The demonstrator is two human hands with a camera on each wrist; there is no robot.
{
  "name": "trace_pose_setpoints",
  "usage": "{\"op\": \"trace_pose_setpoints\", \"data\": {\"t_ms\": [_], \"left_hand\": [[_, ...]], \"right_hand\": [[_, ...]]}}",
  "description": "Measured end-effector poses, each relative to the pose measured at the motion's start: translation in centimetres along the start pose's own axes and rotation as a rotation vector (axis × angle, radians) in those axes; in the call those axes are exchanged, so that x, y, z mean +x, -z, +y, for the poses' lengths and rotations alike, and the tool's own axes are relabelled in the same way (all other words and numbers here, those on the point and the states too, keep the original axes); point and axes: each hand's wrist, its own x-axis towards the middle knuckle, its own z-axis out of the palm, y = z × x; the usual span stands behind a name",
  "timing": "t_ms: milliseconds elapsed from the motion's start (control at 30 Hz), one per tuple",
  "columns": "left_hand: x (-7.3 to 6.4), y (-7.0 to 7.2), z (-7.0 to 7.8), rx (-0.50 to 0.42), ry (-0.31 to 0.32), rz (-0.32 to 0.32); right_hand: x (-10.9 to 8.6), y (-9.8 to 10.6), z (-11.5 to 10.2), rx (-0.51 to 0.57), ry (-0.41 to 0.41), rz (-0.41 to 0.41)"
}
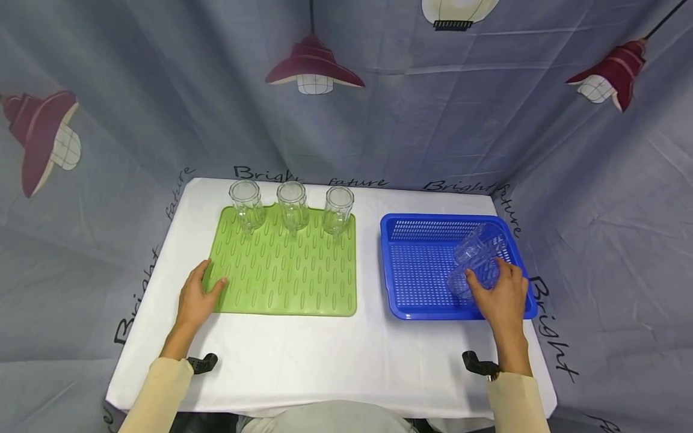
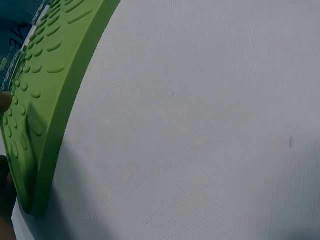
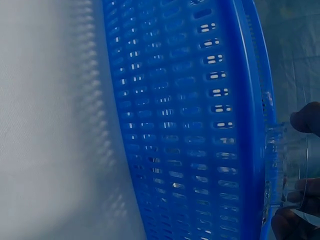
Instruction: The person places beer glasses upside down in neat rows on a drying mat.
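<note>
My right hand [image 1: 503,294] reaches into the blue basket [image 1: 417,316] and grips a clear drinking glass [image 1: 460,282], thumb on one side and fingers on the other. Another clear glass [image 1: 482,237] lies just behind it in the basket. In the right wrist view, fingertips [image 3: 307,117] are at the glass [image 3: 287,165] above the basket rim. At the left edge of the green draining mat [image 1: 287,282], my left hand [image 1: 197,297] rests with fingers extended, its thumb over the mat. Three clear glasses [image 1: 292,207] stand in a row along the mat's back edge.
A white cloth covers the table [image 1: 325,361], with the mat on the left and the basket on the right. Grey-blue curtain [image 1: 379,120] printed with lamps and lettering hangs behind and at both sides.
</note>
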Motion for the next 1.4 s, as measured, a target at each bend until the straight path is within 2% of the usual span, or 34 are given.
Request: {"op": "trace_pose_setpoints", "data": {"t_ms": [567, 867, 1100, 1400], "left_hand": [[-0.2, -0.4, -0.4, 0.027, 0.051, 0.029], [-0.4, -0.2, 0.0, 0.027, 0.05, 0.012], [-0.4, -0.1, 0.1, 0.015, 0.061, 0.014], [-0.5, -0.2, 0.1, 0.001, 0.053, 0.02]], "right_hand": [[0.2, -0.4, 0.1, -0.021, 0.03, 0.01], [0.2, -0.3, -0.3, -0.046, 0.028, 0.019], [0.2, -0.3, -1.2, -0.034, 0.01, -0.028], [0.0, -0.3, -2.8, -0.043, 0.061, -0.064]]}}
